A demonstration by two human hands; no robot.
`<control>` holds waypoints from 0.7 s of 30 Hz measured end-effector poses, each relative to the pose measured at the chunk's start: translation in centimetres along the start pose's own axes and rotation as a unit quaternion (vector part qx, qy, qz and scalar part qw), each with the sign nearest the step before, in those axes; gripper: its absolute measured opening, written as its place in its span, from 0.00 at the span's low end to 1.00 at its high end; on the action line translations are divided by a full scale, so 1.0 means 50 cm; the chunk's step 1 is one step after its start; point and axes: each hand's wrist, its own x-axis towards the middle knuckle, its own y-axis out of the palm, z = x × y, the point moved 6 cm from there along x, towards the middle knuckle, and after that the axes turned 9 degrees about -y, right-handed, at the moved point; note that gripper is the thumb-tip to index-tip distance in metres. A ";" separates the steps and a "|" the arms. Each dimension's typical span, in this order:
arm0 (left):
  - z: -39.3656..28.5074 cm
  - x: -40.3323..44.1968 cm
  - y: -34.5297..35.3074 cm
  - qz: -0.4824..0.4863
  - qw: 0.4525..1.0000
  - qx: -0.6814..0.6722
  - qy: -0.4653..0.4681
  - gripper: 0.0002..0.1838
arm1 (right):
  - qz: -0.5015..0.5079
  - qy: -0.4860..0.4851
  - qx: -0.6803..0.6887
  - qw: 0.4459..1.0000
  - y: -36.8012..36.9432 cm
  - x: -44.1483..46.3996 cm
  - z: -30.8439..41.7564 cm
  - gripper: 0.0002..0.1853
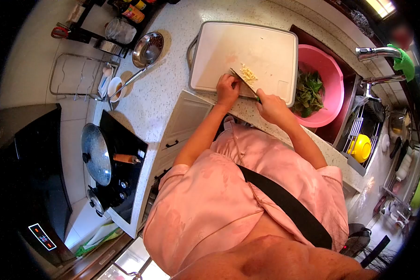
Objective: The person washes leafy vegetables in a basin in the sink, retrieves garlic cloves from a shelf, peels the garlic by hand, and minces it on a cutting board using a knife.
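A white cutting board [219,49] with a grey rim lies on the counter. On it is a small heap of pale yellow chopped pieces [248,73] that look like garlic. My right hand [273,109] is closed around the handle of a kitchen knife [245,84], whose blade slants up and left beside the heap. Just left of the blade, my left hand [227,90] rests on the board with its fingers curled in. Whatever those fingers pinch is hidden.
Right of the board, a pink basin [333,88] holds green leaves [309,93] in the sink, below the faucet [378,53]. To the left stand a metal bowl [148,49], a small white bowl [115,87] and a lidded pan [97,154] on the stove. A yellow bowl [360,148] sits in a rack.
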 end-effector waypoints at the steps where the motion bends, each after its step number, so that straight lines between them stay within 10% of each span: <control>1: 0.000 0.000 0.000 0.006 1.000 0.014 0.003 0.03 | 0.005 0.001 -0.003 1.000 0.000 -0.001 0.000 0.13; 21: -0.001 0.001 0.002 -0.001 1.000 -0.008 -0.018 0.04 | -0.024 -0.013 0.016 0.999 -0.012 0.000 -0.001 0.14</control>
